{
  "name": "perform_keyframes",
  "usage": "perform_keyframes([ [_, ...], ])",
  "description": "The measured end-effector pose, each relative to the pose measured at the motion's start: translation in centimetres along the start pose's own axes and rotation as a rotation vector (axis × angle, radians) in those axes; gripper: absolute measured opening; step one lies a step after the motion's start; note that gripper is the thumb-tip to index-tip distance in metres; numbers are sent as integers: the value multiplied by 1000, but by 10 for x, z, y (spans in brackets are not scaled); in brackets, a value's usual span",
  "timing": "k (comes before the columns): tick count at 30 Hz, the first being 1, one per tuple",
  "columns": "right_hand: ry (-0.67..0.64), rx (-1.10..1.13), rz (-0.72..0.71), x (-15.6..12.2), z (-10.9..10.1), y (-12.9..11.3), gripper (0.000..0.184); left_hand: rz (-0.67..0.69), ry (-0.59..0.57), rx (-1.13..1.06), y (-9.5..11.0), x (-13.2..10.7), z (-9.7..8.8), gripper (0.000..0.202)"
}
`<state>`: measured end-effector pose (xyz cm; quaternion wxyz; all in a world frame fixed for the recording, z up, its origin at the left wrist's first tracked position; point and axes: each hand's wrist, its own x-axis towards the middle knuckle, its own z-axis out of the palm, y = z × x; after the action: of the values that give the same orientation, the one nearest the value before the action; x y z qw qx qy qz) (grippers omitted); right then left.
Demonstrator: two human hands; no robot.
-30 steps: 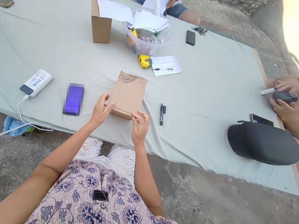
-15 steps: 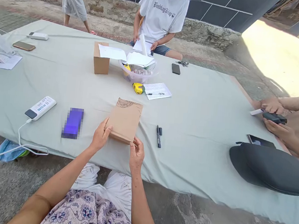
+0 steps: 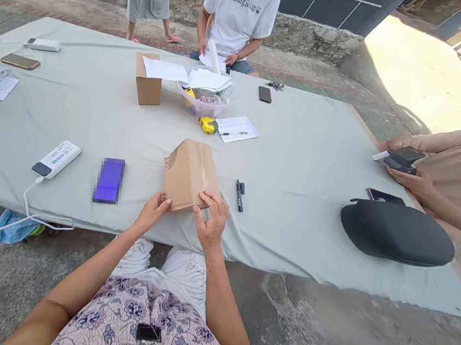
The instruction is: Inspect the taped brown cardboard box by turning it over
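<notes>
A brown cardboard box (image 3: 184,176) with dark curved lines drawn at its far left corner is tilted between my two hands near the table's front edge. My left hand (image 3: 156,208) grips its near left corner, thumb on top. At the near right edge, my right hand (image 3: 211,217) has its fingers over the taped side and its thumb at the near end. Just right of the box lies a black marker (image 3: 240,196) with its cap beside it. Left of my left hand is a blurred purple rectangular thing (image 3: 108,180).
A white power bank (image 3: 56,160) with a cable lies left. Farther back are a yellow tape measure (image 3: 208,125), a written sheet (image 3: 237,129), a plastic basket (image 3: 208,107) and another cardboard box (image 3: 147,89). A black case (image 3: 397,232) lies right. Two people sit at the table; another walks behind.
The box has turned and tilted so its taped side now faces up at the right. My right hand has moved up onto that side. The walking person has moved right.
</notes>
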<state>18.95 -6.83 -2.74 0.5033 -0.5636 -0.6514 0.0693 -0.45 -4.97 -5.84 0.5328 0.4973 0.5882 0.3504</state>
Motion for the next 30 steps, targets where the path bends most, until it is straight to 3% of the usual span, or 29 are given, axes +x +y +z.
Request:
perform_keyframes([
  [3,-31,16,26,2,5,-5,36,-22,-8,111,-2,-1,0,52],
  [8,-129,50,-12,7,14,-3,27,-13,-58,264,1,-8,18,37],
  [11,-121,32,39,8,10,3,28,28,-36,281,2,-10,17,33],
  [15,-153,59,48,9,4,11,30,113,158,268,1,-4,-7,52],
  [17,-162,99,39,10,3,15,31,234,322,254,4,3,-22,66],
  [19,-162,152,35,11,3,19,32,362,407,270,12,12,-33,81],
  [24,-207,271,95,15,-1,28,38,527,348,307,39,33,-38,112],
  [30,-247,306,110,20,-9,41,44,460,268,192,41,46,-27,116],
])
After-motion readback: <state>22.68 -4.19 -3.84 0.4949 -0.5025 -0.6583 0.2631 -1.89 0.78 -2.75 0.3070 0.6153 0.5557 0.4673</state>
